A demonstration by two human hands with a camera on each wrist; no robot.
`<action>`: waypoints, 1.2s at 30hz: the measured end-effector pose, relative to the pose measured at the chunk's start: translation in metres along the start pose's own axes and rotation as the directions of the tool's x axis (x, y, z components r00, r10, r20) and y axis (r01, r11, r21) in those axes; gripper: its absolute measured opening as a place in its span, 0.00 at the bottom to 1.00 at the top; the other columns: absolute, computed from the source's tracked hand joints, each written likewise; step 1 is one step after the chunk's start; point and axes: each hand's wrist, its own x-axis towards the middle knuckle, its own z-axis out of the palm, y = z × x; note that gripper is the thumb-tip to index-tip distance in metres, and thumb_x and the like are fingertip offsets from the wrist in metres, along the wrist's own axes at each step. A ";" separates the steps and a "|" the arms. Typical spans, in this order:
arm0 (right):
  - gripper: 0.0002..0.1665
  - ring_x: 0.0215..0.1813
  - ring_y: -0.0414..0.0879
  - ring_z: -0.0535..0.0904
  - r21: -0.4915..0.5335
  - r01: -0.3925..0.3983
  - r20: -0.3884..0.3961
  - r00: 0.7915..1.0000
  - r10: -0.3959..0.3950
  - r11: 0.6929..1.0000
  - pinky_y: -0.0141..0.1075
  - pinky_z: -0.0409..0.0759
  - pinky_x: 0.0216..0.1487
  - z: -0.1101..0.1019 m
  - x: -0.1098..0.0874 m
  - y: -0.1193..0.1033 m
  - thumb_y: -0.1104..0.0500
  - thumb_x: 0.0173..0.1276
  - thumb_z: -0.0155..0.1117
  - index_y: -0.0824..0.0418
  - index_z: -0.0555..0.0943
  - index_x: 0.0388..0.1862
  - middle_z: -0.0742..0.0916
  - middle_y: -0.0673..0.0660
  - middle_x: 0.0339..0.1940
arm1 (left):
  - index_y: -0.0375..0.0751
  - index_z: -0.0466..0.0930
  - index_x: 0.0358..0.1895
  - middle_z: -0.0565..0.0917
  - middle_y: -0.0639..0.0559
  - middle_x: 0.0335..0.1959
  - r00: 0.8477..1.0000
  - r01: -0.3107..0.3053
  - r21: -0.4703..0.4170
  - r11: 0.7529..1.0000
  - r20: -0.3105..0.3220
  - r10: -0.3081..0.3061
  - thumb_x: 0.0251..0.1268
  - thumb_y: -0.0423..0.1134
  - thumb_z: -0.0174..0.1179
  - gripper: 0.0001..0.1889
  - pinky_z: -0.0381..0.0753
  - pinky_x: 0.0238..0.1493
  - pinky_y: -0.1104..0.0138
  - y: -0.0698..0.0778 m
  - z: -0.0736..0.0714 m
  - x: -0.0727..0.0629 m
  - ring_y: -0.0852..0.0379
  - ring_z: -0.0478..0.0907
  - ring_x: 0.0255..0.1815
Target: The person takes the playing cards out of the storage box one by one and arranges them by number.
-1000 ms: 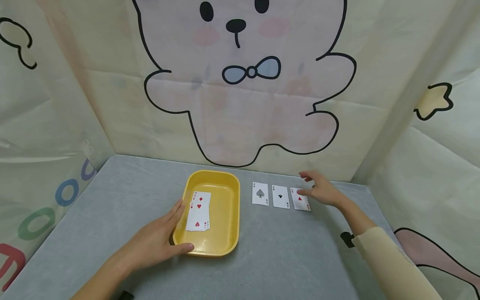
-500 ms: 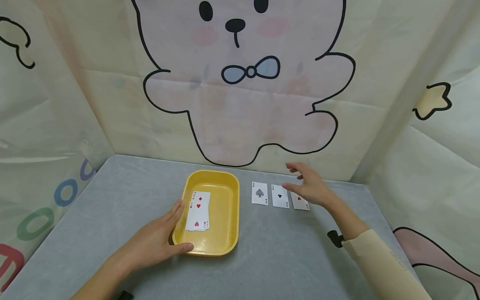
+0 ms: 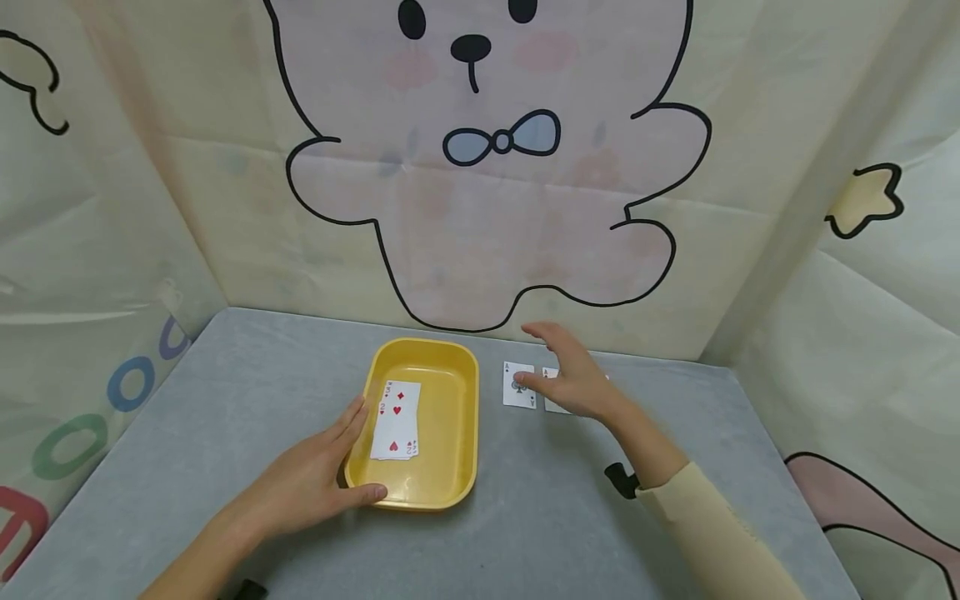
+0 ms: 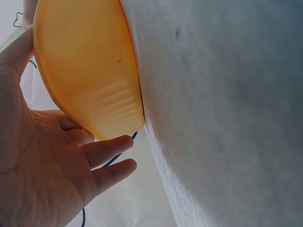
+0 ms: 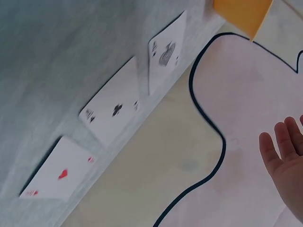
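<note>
At the left side of the yellow plastic tray [image 3: 452,450], my left hand [image 3: 322,471] holds the rim, thumb over the near edge and fingers along the outer wall. Inside lies a small stack of playing cards [image 3: 392,432], a two of hearts on top. My right hand [image 3: 573,383] hovers holding nothing, fingers spread, over a row of three aces. In the right wrist view, the ace of spades [image 5: 165,59], ace of clubs [image 5: 111,94] and ace of hearts [image 5: 57,177] lie face up. From the head, my right hand hides most of the hearts and part of the clubs.
The grey cloth-covered table [image 3: 525,517] runs back to a fabric backdrop [image 3: 480,242] with a cartoon bear, and fabric walls stand at both sides. A dark strap piece [image 3: 621,481] shows at the right wrist.
My right hand has moved left along the row, from above the ace of hearts to above the clubs and spades. The cards, tray and left hand stay put.
</note>
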 end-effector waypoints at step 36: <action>0.45 0.80 0.53 0.65 0.161 0.026 0.159 0.986 -0.052 0.987 0.55 0.63 0.78 0.107 0.023 -0.068 0.45 0.68 0.73 0.53 0.69 0.80 0.71 0.53 0.80 | 0.39 0.52 0.85 0.54 0.45 0.86 0.999 -0.031 0.001 1.000 -0.032 0.031 0.62 0.72 0.66 0.58 0.77 0.64 0.43 -0.001 0.001 -0.001 0.37 0.73 0.72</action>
